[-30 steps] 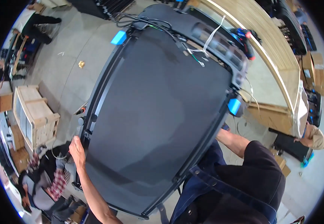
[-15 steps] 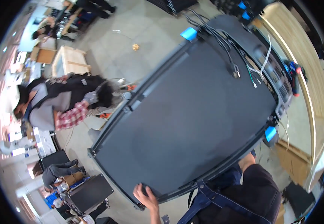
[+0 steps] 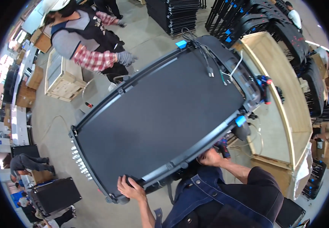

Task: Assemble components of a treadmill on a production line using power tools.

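Observation:
A treadmill base (image 3: 160, 114) with a flat black belt and metal side rails lies slantwise before me. My left hand (image 3: 132, 189) is at its near left corner, fingers spread over the belt's edge beside a small dark part that I cannot make out. Below the near rail, my right hand (image 3: 210, 157) reaches in toward the frame; its fingertips are hidden. Close to that hand is a dark red-and-blue power tool (image 3: 223, 146). Loose cables (image 3: 206, 57) lie over the far right end by the motor housing (image 3: 244, 78). Blue pieces (image 3: 240, 121) sit on the rails.
Across the base stands a co-worker (image 3: 92, 41) in grey gloves. A wooden crate (image 3: 60, 78) is at the left, a long wood-framed box (image 3: 282, 95) at the right. A second red-handled tool (image 3: 266, 89) rests by that box. Stacked black panels (image 3: 181, 17) stand behind.
My view has shifted, and the base appears lower and further left. My right hand has come into sight at the near rail. The co-worker is more upright; my left hand keeps its corner.

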{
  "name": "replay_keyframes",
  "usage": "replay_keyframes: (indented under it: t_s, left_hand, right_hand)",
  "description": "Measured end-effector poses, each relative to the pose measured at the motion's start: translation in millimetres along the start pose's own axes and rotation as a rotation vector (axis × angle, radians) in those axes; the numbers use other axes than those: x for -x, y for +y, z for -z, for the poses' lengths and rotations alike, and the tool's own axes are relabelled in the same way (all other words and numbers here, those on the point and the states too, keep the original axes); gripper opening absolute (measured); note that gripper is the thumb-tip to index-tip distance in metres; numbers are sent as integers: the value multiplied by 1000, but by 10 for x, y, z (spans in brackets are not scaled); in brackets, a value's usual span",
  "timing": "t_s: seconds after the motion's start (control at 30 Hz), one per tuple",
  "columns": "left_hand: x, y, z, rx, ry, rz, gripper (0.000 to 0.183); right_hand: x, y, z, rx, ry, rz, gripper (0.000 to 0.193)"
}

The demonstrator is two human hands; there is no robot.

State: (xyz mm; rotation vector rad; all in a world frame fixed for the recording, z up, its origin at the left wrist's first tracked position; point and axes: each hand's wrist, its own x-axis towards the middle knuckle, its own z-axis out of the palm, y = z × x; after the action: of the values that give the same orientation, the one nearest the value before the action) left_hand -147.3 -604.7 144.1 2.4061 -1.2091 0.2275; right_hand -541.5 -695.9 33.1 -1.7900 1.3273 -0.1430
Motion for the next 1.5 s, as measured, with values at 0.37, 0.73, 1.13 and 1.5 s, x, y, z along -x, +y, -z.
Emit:
replay_keyframes:
  t_s: [0.37, 0.73, 1.13, 1.5]
  left_hand:
    - [-13, 17, -99, 66, 50, -82, 27]
    - [139, -45, -33, 277, 89, -85, 22]
    - [2370, 2033, -1485, 359, -895, -235, 24]
    - [2795, 2228, -2257, 70, -1067, -252, 20]
  right_hand:
    - [314, -1244, 1171, -785, 434, 85, 22]
    - [969, -26, 228, -701, 138, -170, 17]
    - [783, 1466, 194, 121, 85, -585, 92]
    - [994, 2040, 716, -184, -196, -557, 114]
